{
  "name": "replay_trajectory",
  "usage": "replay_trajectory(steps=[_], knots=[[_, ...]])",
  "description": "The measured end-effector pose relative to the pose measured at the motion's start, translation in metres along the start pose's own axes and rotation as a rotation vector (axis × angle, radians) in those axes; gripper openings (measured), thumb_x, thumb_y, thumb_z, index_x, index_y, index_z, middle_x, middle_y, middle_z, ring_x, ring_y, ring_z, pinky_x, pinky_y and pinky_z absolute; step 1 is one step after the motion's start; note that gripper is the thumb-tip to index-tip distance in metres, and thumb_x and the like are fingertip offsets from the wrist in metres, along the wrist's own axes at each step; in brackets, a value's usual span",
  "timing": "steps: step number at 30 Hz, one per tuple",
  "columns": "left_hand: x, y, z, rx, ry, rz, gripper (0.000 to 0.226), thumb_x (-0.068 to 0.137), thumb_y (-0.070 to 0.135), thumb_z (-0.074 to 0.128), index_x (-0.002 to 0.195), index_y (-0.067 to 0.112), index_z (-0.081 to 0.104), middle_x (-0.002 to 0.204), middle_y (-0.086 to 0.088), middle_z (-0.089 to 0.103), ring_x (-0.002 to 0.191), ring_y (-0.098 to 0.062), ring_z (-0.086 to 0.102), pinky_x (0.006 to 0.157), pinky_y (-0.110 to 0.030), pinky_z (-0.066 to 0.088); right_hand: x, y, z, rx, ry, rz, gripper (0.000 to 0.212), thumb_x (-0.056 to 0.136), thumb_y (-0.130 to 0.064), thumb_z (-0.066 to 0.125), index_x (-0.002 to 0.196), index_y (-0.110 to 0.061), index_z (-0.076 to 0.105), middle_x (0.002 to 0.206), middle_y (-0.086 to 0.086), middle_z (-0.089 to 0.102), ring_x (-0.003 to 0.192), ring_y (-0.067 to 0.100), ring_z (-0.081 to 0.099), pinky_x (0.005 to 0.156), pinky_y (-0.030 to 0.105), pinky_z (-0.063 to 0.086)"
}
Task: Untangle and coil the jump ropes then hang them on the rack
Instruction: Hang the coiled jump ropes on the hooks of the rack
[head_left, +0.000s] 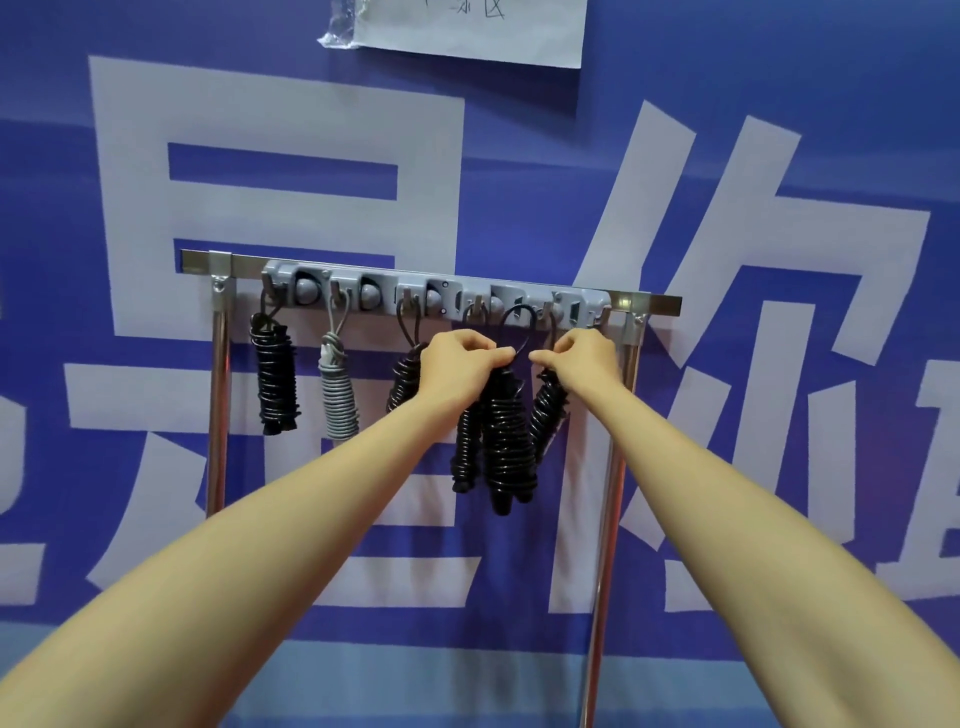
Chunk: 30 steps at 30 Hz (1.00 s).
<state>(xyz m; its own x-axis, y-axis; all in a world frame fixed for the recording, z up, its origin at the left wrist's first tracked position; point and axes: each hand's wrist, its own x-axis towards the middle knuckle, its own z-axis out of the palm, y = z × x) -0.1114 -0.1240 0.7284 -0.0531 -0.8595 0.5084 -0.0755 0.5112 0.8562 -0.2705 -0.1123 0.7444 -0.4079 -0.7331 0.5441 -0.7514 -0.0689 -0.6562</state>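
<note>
Grip of the left hand (457, 364) pinches the top of the coiled black rope (506, 441) below the grey rack (436, 291); the right hand (576, 358) seemingly pinches its loop (521, 307) too.

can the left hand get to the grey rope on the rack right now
Probably not yet: the left hand grips the black coil being hung. Once it lets go, likely yes: the grey rope hangs in the open to its left, with only a hung black bundle between.
</note>
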Motion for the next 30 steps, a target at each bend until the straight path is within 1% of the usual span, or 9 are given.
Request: replay_trajectory(steps=[3, 5, 8, 10, 13, 18, 21, 25, 30], knots=[[-0.002, 0.005, 0.007, 0.007, -0.016, 0.01, 0.015, 0.075, 0.025, 0.079, 0.07, 0.021, 0.065, 0.071, 0.004, 0.065, 0.069, -0.013, 0.059, 0.071, -0.034, 0.054, -0.011, 0.003, -0.01, 0.124, 0.124, -0.092, 0.036, 0.087, -0.036, 0.068, 0.113, -0.012, 0.061, 0.108, 0.0, 0.055, 0.094, 0.013, 0.052, 0.08, 0.026, 0.04], [-0.004, 0.008, 0.014, 0.005, -0.023, 0.005, 0.017, 0.075, 0.023, 0.079, 0.068, 0.021, 0.064, 0.072, 0.003, 0.065, 0.07, -0.013, 0.059, 0.078, -0.037, 0.056, -0.02, 0.004, -0.021, 0.252, 0.194, -0.163, 0.026, 0.095, -0.034, 0.056, 0.107, -0.013, 0.065, 0.103, 0.0, 0.063, 0.095, 0.014, 0.058, 0.077, 0.022, 0.039], [-0.008, 0.015, 0.028, 0.031, -0.027, 0.003, 0.018, 0.074, 0.025, 0.08, 0.066, 0.023, 0.063, 0.072, 0.005, 0.064, 0.071, -0.014, 0.059, 0.083, -0.04, 0.057, -0.033, 0.009, -0.038, 0.324, 0.055, -0.161, 0.033, 0.098, -0.041, 0.048, 0.094, -0.018, 0.071, 0.081, -0.007, 0.07, 0.085, 0.007, 0.064, 0.072, 0.02, 0.043], [-0.01, 0.021, 0.039, 0.041, -0.029, 0.002, 0.019, 0.073, 0.026, 0.08, 0.065, 0.022, 0.063, 0.072, 0.004, 0.065, 0.072, -0.015, 0.061, 0.083, -0.043, 0.057, -0.036, 0.016, -0.046, 0.299, -0.023, -0.192, 0.028, 0.095, -0.042, 0.055, 0.089, -0.021, 0.072, 0.079, -0.01, 0.071, 0.088, 0.007, 0.064, 0.076, 0.022, 0.044], [-0.012, 0.028, 0.057, 0.072, -0.057, 0.008, 0.021, 0.074, 0.025, 0.08, 0.065, 0.022, 0.061, 0.07, 0.004, 0.063, 0.072, -0.016, 0.061, 0.081, -0.042, 0.058, -0.035, 0.026, -0.057, 0.283, -0.051, -0.235, 0.018, 0.09, -0.033, 0.065, 0.086, -0.018, 0.074, 0.083, -0.007, 0.072, 0.092, 0.01, 0.066, 0.085, 0.028, 0.049], [-0.007, 0.035, 0.082, 0.181, -0.074, 0.079, 0.014, 0.079, 0.027, 0.075, 0.084, 0.016, 0.067, 0.083, 0.002, 0.065, 0.082, -0.016, 0.06, 0.079, -0.033, 0.051, -0.021, 0.033, -0.071, 0.249, -0.021, -0.133, 0.017, 0.09, -0.025, 0.063, 0.079, -0.016, 0.072, 0.081, -0.001, 0.072, 0.089, 0.017, 0.067, 0.087, 0.037, 0.052], [0.002, 0.037, 0.096, 0.2, -0.07, 0.079, 0.014, 0.084, 0.026, 0.071, 0.082, 0.014, 0.064, 0.08, 0.0, 0.063, 0.079, -0.017, 0.058, 0.076, -0.033, 0.049, -0.006, 0.035, -0.071, 0.187, 0.012, -0.067, 0.026, 0.094, -0.026, 0.057, 0.078, -0.012, 0.07, 0.082, 0.006, 0.071, 0.089, 0.025, 0.066, 0.083, 0.04, 0.052], [0.012, 0.035, 0.114, 0.265, -0.014, 0.107, 0.016, 0.089, 0.027, 0.066, 0.089, 0.012, 0.07, 0.086, -0.003, 0.067, 0.084, -0.02, 0.062, 0.073, -0.03, 0.046, 0.018, 0.042, -0.065, 0.103, 0.066, -0.019, 0.03, 0.097, -0.031, 0.049, 0.082, -0.015, 0.069, 0.086, 0.005, 0.071, 0.086, 0.025, 0.065, 0.082, 0.044, 0.054], [0.017, 0.027, 0.126, 0.326, 0.015, 0.07, 0.023, 0.089, 0.025, 0.066, 0.068, 0.016, 0.063, 0.078, -0.004, 0.065, 0.079, -0.023, 0.062, 0.067, -0.029, 0.044, 0.037, 0.047, -0.055, 0.038, 0.039, 0.043, 0.03, 0.096, -0.029, 0.051, 0.076, -0.016, 0.069, 0.087, 0.006, 0.071, 0.085, 0.024, 0.066, 0.084, 0.041, 0.055]])
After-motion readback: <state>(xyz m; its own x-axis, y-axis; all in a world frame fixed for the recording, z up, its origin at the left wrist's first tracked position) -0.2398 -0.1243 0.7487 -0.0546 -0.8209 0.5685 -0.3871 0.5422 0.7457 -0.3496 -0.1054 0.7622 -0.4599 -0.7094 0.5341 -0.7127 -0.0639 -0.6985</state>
